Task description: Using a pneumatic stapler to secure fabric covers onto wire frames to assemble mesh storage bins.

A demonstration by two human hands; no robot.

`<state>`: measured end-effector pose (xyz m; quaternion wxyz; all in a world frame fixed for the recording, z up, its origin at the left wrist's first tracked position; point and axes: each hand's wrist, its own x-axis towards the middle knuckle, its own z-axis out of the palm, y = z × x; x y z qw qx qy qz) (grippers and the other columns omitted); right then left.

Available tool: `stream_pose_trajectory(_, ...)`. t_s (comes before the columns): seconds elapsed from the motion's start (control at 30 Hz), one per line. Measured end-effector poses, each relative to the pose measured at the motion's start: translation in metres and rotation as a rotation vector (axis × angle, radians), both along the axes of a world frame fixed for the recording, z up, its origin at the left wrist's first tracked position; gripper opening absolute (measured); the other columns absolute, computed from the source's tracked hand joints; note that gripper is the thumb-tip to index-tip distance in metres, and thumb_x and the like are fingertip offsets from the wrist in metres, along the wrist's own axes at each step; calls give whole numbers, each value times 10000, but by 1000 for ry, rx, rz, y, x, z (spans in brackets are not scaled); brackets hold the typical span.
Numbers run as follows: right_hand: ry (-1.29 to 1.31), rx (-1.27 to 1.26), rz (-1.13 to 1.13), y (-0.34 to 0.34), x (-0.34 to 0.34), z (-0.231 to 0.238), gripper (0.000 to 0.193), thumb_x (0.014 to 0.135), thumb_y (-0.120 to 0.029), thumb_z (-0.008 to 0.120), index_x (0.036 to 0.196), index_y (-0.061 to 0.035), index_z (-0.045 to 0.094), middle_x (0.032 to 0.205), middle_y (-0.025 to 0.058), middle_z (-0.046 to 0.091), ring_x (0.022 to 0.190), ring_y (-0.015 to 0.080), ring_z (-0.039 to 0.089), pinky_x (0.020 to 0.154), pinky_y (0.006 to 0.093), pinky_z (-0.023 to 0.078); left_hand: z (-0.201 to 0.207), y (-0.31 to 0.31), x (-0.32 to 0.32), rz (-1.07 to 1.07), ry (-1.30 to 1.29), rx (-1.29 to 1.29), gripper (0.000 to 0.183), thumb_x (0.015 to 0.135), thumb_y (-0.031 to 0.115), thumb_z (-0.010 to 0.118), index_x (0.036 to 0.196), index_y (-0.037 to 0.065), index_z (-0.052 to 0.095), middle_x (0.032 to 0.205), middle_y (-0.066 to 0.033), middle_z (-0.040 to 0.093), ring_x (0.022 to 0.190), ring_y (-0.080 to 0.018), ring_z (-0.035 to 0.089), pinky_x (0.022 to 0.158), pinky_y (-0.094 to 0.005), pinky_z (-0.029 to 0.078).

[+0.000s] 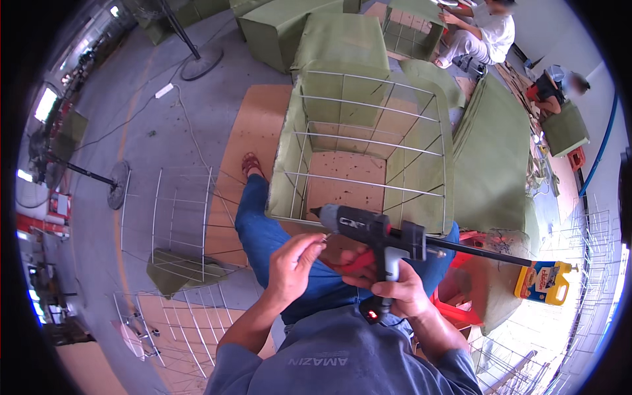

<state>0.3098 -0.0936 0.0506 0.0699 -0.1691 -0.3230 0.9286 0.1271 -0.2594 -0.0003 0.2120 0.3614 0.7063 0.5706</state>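
A grey and black pistol-shaped glue gun (355,222) is in my right hand (405,289), thumb across its grip. Its dark tip points left, and a small red display glows at its base. Something with red handles (357,262) shows by the fingers of the same hand, partly hidden. My left hand (294,263) pinches finger and thumb together just below the tip; what lies between them is too small to name. Before my knees stands a wire frame basket (368,141) lined with green sheet (405,204). My hands are at its near edge.
A dark rod (487,251) runs right toward a yellow jug (543,283). Red crates (454,296) stand by my right leg. Wire frames (164,217) lie left, near a fan stand base (201,62). Green-covered boxes (283,29) fill the back; two people (490,33) sit working at far right.
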Motion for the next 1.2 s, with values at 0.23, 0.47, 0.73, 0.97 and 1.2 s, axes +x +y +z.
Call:
stream_pose_trajectory(0.23, -25, 86, 133, -11, -46, -10, 526, 869, 49, 619, 1383, 60, 505, 1359, 196, 598, 1324, 304, 585, 1187, 472, 443, -23, -33, -9, 165, -171, 27, 284, 1097, 170, 588, 1164, -83, 698, 1106, -148, 748, 959, -216, 746, 861, -332, 608)
stream_pose_trajectory(0.47, -126, 212, 198, -17, -69, -14, 515, 870, -2, 643, 1373, 35, 539, 1233, 132, 673, 1151, 211, 644, 1035, 354, 501, -35, -42, -16, 241, -219, 42, 304, 1108, 194, 570, 1186, -75, 689, 1119, -148, 748, 973, -224, 747, 883, -344, 607)
stream_pose_trajectory(0.73, -206, 359, 193, -15, -61, -7, 499, 857, -27, 659, 1340, 45, 558, 1111, 133, 699, 1065, 220, 655, 1010, 369, 496, -38, -34, -12, 204, -219, 39, 304, 1104, 194, 577, 1193, -73, 691, 1123, -147, 750, 978, -217, 744, 890, -341, 606)
stream_pose_trajectory(0.97, -265, 413, 168, -1, -29, 5, 452, 846, -25, 660, 1286, 48, 585, 1021, 101, 686, 985, 199, 654, 950, 351, 503, -39, -19, 9, 92, -241, 90, 282, 1088, 167, 602, 1185, -82, 691, 1122, -152, 749, 982, -211, 742, 888, -334, 610)
stream_pose_trajectory(1.2, -327, 436, 80, 13, 9, 15, 394, 887, -90, 707, 1249, 34, 617, 985, 46, 684, 920, 133, 633, 857, 304, 512, -38, 7, 30, -38, -202, 53, 242, 1083, 125, 602, 1177, -78, 693, 1143, -156, 744, 992, -207, 743, 887, -326, 610)
